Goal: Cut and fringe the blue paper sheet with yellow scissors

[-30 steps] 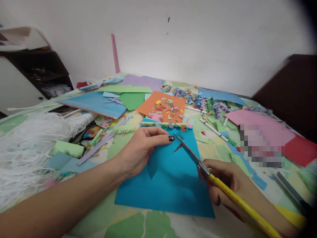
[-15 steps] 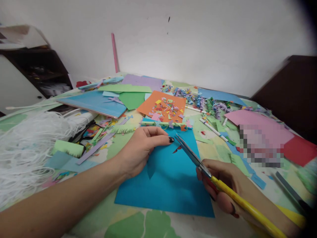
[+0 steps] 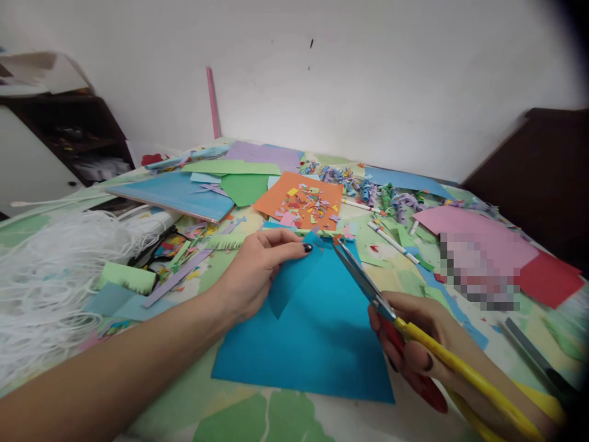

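My left hand (image 3: 257,273) pinches a small blue paper piece (image 3: 289,287) between thumb and fingers, its narrow end sticking up past the thumb. Below it lies a large blue sheet (image 3: 308,356) on the patterned tablecloth. In my right hand (image 3: 430,325) is a pair of scissors (image 3: 376,298) with yellow and red handles. The blades point up and away, slightly parted, their tips to the right of the blue piece and apart from it. Part of the piece is hidden behind my left fingers.
An orange sheet (image 3: 276,199) scattered with paper scraps lies beyond my hands. White cord (image 3: 50,276) is heaped at left, near a blue board (image 3: 179,193). Markers (image 3: 393,241), curled paper strips (image 3: 345,178) and a pink sheet (image 3: 469,227) are to the right. A wall (image 3: 368,92) stands behind.
The scissors have moved slightly right, away from my left hand, and their handles have spread. My left hand has shifted a little left and up with the blue piece. A falling scrap is gone.
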{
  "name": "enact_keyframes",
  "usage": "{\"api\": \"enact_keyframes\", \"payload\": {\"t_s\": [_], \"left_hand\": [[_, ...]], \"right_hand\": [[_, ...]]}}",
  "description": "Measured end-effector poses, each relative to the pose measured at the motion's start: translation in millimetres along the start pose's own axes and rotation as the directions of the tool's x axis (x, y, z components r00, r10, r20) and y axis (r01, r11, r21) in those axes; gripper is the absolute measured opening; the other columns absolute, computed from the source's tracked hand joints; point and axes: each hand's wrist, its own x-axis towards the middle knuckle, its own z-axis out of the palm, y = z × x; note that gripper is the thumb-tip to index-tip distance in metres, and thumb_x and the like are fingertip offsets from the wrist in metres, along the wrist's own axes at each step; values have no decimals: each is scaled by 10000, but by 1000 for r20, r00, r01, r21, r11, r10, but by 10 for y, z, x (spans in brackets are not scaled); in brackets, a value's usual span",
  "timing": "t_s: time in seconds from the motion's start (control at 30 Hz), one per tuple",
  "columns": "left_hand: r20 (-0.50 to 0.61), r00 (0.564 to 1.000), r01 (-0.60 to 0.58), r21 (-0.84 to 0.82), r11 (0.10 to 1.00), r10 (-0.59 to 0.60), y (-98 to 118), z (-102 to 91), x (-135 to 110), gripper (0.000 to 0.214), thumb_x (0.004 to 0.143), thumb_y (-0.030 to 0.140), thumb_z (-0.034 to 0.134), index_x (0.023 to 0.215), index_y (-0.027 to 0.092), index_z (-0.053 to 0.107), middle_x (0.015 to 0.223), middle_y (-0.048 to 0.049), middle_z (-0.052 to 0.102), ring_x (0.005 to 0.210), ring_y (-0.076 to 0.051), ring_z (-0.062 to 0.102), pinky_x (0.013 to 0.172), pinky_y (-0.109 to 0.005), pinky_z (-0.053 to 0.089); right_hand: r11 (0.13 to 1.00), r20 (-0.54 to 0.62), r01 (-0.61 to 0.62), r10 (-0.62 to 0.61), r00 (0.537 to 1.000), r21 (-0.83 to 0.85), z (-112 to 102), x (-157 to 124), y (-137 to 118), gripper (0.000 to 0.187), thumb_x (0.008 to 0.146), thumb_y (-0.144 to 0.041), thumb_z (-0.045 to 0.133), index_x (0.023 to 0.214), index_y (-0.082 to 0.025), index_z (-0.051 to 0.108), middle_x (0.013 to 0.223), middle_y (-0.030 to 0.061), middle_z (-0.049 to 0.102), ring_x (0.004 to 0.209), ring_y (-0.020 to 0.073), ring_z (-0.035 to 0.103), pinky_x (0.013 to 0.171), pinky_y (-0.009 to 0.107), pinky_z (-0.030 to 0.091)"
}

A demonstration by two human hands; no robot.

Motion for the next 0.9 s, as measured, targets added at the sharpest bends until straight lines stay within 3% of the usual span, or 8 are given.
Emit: {"api": "enact_keyframes", "payload": {"t_s": [0.27,0.63,0.8,0.9], "left_hand": [[-2,999,-36,-16,999,36,40,26,-5,135,588,155,771,560,156,639,571,35,594,527,-72,467,539,-228,330],[16,1000,6,-31,999,-5,39,22,-9,158,566,180,792,579,159,636,552,27,593,535,-82,486,533,-217,344],[44,999,14,-11,1000,-14,51,25,-24,177,588,186,787,559,153,616,509,33,576,482,-66,464,482,-202,331],[79,997,28,-25,999,-26,46,24,-28,177,592,192,805,597,145,635,546,16,623,514,-88,549,509,-201,403]], "right_hand": [[990,-134,108,-119,984,-90,-19,36,5,637,675,-809,583,801,-185,544,513,-32,495,340,97,435,272,188,311],[994,-88,100,-104,991,-47,-21,44,68,616,677,-783,616,828,-193,518,543,-38,514,353,92,456,304,182,330],[998,-12,62,-63,998,-19,-39,32,102,642,639,-768,666,850,-179,523,602,-11,561,418,119,549,349,185,390],[998,-23,68,-68,997,-9,-37,35,100,618,673,-746,662,874,-177,530,610,-6,571,409,116,540,351,194,402]]}}
